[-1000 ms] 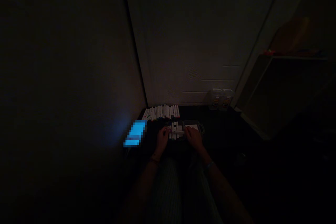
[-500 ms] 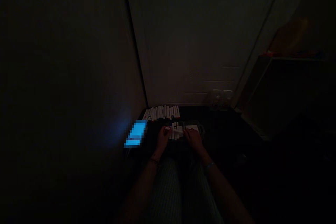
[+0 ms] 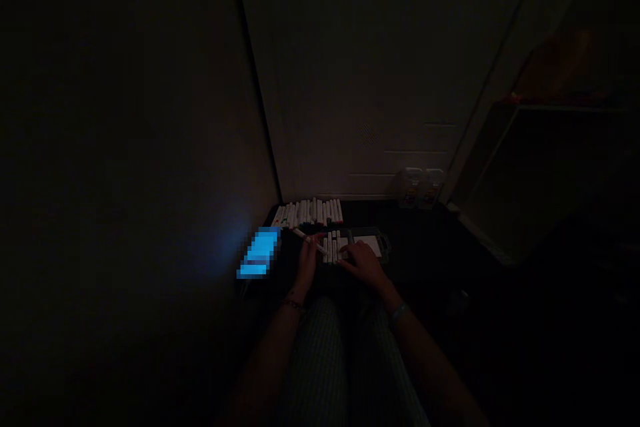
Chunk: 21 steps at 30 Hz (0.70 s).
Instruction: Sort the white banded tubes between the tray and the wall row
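In the dim light a white marker (image 3: 301, 235) slants across the fingers of my left hand (image 3: 307, 260), which is closed on it. Its lower end lies near a short row of white markers (image 3: 329, 248) standing side by side in a clear plastic case (image 3: 385, 245). My right hand (image 3: 367, 261) rests over the case, fingers apart at the right side of that row. Nothing shows between them. A pale flat sheet or panel (image 3: 373, 244) lies in the right half of the case, partly covered by this hand.
A longer row of white markers (image 3: 307, 212) lies at the back left of the dark table (image 3: 425, 240). A glowing blurred screen (image 3: 260, 253) is at the left edge. Two clear plastic containers (image 3: 421, 188) stand against the back wall. A shelf unit (image 3: 515, 127) is at right.
The marker between my hands has left my right hand's side and now tilts up to the left in my left hand. My right fingers have spread and moved slightly left over the row.
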### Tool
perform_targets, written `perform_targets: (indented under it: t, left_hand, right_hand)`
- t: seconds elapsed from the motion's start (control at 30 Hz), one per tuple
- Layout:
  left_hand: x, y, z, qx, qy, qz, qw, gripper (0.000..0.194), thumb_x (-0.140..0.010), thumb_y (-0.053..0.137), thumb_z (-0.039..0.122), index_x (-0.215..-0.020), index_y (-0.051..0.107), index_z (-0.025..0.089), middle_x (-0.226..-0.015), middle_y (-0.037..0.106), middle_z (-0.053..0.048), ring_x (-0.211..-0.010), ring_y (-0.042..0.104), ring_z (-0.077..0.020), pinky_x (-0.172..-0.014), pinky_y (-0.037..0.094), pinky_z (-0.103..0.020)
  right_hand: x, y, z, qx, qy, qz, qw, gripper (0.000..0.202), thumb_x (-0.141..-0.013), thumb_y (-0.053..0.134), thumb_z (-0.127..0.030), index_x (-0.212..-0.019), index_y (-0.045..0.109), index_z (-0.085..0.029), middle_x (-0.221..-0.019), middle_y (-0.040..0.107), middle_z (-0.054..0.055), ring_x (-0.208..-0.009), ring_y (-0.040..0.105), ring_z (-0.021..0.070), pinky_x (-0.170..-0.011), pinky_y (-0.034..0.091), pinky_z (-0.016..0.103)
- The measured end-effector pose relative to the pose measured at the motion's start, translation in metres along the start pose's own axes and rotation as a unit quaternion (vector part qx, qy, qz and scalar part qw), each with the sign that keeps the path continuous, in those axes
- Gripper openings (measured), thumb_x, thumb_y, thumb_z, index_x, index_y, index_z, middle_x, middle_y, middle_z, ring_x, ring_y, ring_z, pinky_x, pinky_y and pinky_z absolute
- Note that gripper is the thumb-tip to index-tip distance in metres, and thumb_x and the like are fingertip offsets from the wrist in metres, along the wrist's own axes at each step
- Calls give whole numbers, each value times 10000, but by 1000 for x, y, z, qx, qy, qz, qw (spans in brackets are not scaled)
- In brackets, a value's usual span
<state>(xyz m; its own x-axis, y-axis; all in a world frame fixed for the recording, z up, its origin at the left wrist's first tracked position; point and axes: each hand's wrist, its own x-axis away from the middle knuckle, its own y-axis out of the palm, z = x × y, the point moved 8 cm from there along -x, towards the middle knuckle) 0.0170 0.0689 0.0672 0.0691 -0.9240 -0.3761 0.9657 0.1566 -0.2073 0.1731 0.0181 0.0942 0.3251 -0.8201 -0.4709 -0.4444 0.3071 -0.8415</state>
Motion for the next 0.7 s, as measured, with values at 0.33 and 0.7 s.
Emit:
perform_targets:
  t: [0.33, 0.7]
  left_hand:
    - [15, 33, 27, -99, 86, -131, 983, 337, -827, 364, 331, -1127, 461, 214, -1090, 560, -44, -987, 522, -163, -853, 399, -285]
    - [12, 41, 8, -76, 89, -164, 979, 302, -812, 386, 351, -957, 589, 182, -950, 628, -45, -897, 563, -165, -817, 422, -288]
  right_hand:
    - [1, -7, 15, -117, 55, 65, 990, 589, -774, 482, -426, -1266, 277, -176, -913, 559, 55, -796, 520, 162, -710, 386, 271]
    - [4, 0, 32, -147, 117, 83, 979, 253, -854, 353, -368, -995, 479, -199, -848, 585, 42, -766, 543, 149, -641, 379, 231]
